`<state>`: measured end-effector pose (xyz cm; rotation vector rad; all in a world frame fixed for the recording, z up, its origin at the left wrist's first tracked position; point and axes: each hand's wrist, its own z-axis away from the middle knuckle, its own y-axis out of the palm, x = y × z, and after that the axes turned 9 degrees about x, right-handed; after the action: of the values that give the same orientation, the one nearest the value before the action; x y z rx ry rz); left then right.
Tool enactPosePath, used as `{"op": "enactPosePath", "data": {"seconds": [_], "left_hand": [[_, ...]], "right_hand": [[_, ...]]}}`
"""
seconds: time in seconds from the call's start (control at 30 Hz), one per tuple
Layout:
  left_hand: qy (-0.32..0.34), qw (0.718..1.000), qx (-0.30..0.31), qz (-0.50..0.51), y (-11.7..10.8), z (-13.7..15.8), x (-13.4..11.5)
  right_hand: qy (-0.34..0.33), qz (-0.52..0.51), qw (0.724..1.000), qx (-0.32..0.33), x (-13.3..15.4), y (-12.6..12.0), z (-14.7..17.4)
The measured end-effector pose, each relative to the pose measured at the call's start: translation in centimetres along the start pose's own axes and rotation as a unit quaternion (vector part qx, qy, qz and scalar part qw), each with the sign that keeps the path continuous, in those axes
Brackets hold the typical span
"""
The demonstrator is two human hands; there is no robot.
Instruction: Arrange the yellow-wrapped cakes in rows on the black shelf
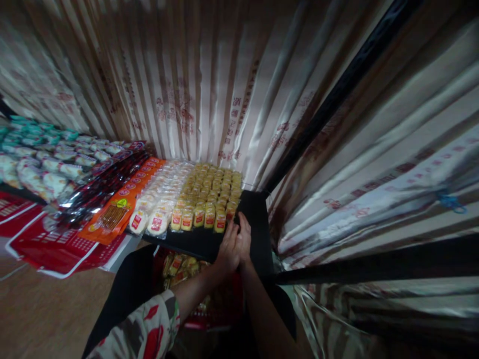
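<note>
My left hand (227, 248) and my right hand (244, 240) are pressed side by side over the black tabletop (259, 224). Both have their fingers close together, and the fingertips reach the near right corner of the rows of small yellow wrapped snack packets (209, 192). Whatever lies between the hands is hidden. Left of the yellow packets stand rows of round white packets (157, 223) in clear wrapping. Below the tabletop, a red bag (232, 299) between my legs holds more yellow packets (179, 267), partly covered by my left forearm.
Farther left lie orange flat packets (112, 214), dark shiny packets (108, 182), and white and green wrapped snacks (56, 154). Red printed bags (56, 244) hang below them. Pleated printed curtains (194, 89) rise behind the tabletop, and a black pole (322, 114) slants up at its right corner.
</note>
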<state>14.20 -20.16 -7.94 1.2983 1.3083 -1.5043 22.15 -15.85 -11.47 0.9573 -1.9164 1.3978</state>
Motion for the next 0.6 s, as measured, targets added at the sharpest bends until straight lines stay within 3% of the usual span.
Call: {"op": "enactPosePath", "data": {"seconds": [0.2,0.33,0.4,0.5,0.6], "left_hand": [[0.037,0.996,0.017,-0.076,-0.9,4.8,-1.1],[0.066,0.995,0.035,-0.062,-2.5,9.9,-0.6],[0.057,0.996,0.041,-0.052,-3.4,12.4,0.5],[-0.033,0.999,0.018,-0.030,-4.7,14.7,2.9],[-0.211,0.976,-0.032,0.034,-5.9,15.0,5.3]], "right_hand": [[0.049,-0.044,0.998,-0.023,2.3,-0.2,3.7],[0.097,-0.147,0.984,-0.012,4.4,0.4,8.7],[0.089,-0.163,0.983,0.014,4.9,1.1,11.7],[0.060,-0.107,0.988,0.090,4.8,2.7,15.3],[0.087,-0.054,0.978,0.180,3.6,5.0,17.0]]}}
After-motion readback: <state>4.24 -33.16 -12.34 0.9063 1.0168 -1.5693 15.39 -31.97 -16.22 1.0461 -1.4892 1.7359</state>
